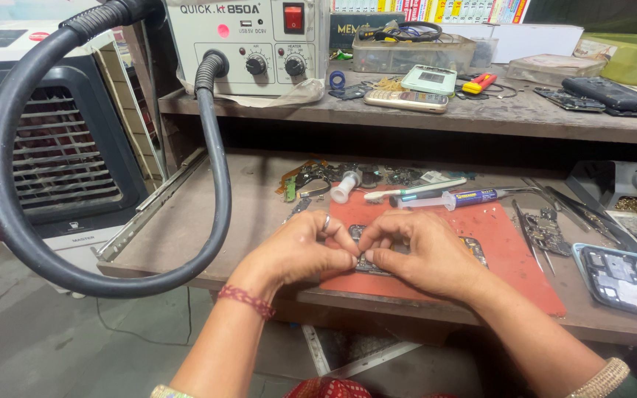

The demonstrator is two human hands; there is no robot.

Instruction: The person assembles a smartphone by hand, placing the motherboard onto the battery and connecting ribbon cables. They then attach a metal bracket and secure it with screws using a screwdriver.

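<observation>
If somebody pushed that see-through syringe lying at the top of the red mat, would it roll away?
Probably a bit. The syringe has a round, slim barrel lying flat on the red mat, so a sideways nudge would likely roll it. It looks plastic and small, so probably light and stiff. The white brush lying close behind might stop it.

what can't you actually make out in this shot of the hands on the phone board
- Head view: the middle of the phone board is hidden under the left hand and right hand.
- Head view: whatever small part the fingertips pinch is too small to tell.
- Head view: the opened phone is cut off by the right edge.
- Head view: the black hose end is hidden beyond the top edge.
</observation>
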